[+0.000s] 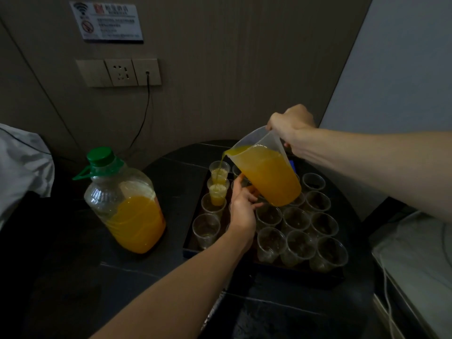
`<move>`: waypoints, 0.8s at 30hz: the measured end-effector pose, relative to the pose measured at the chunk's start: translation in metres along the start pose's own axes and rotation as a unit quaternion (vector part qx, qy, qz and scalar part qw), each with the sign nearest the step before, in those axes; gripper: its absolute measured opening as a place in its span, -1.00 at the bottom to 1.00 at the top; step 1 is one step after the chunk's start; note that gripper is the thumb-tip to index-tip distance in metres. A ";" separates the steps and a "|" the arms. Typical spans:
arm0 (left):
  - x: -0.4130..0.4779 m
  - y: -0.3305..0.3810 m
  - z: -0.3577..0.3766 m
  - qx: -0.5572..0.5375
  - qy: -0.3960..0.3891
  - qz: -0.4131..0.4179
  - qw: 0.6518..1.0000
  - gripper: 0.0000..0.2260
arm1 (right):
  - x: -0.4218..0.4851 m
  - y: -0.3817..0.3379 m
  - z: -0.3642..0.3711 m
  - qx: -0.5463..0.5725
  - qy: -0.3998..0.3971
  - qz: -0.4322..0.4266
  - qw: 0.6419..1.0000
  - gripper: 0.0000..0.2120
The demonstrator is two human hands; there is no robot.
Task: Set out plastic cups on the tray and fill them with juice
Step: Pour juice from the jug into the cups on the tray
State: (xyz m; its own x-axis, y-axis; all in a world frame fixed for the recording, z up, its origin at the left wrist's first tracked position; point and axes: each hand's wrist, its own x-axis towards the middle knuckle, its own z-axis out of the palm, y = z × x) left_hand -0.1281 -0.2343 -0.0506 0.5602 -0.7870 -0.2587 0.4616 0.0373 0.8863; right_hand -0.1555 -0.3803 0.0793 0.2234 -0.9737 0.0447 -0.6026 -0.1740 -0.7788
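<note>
Orange juice point(276, 189) runs in a thin stream from the spout of the clear plastic jug point(265, 167) into the far-left cup point(219, 168) on the dark tray point(189, 250). My right hand point(291, 126) has its grip closed round the jug's handle, tipping it left above the tray. My left hand point(242, 209) curls its grip round a clear cup point(244, 183) just beside the jug's base. The next cup point(217, 194) nearer me also holds juice; the other cups point(296, 245) stand upright, unfilled. Left of the tray on the dark worktop point(156, 277) stands a green-capped bottle point(124, 204), roughly half full.
</note>
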 end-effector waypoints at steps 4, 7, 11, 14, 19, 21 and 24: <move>-0.003 0.001 0.001 0.007 -0.007 -0.003 1.000 -0.40 | -0.001 -0.001 0.000 -0.007 0.000 0.002 1.000 -0.74; -0.004 0.002 0.001 0.016 -0.009 0.002 1.000 -0.40 | -0.003 -0.002 0.000 -0.003 0.003 0.002 1.000 -0.71; -0.007 0.005 0.002 0.021 0.000 0.011 1.000 -0.40 | -0.005 0.000 -0.003 0.014 0.006 0.009 1.000 -0.76; -0.012 0.009 0.000 0.028 -0.001 0.016 0.999 -0.38 | -0.007 0.004 -0.005 0.033 0.014 0.010 0.999 -0.81; -0.025 0.013 -0.004 0.033 -0.001 0.024 0.999 -0.37 | -0.016 0.004 -0.008 0.044 0.009 0.001 0.999 -0.83; -0.030 0.013 -0.006 0.032 -0.001 0.023 0.999 -0.38 | -0.021 0.004 -0.009 0.043 0.005 -0.002 0.999 -0.85; -0.041 0.013 -0.010 0.037 -0.003 0.024 0.999 -0.39 | -0.029 0.004 -0.009 0.041 0.000 -0.005 0.999 -0.84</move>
State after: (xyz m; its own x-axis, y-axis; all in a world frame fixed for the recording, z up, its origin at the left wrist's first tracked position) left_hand -0.1381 -0.1955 -0.0329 0.5759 -0.7896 -0.2119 0.3816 0.0304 0.9238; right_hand -0.1718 -0.3546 0.0806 0.2300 -0.9717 0.0531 -0.5349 -0.1718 -0.8273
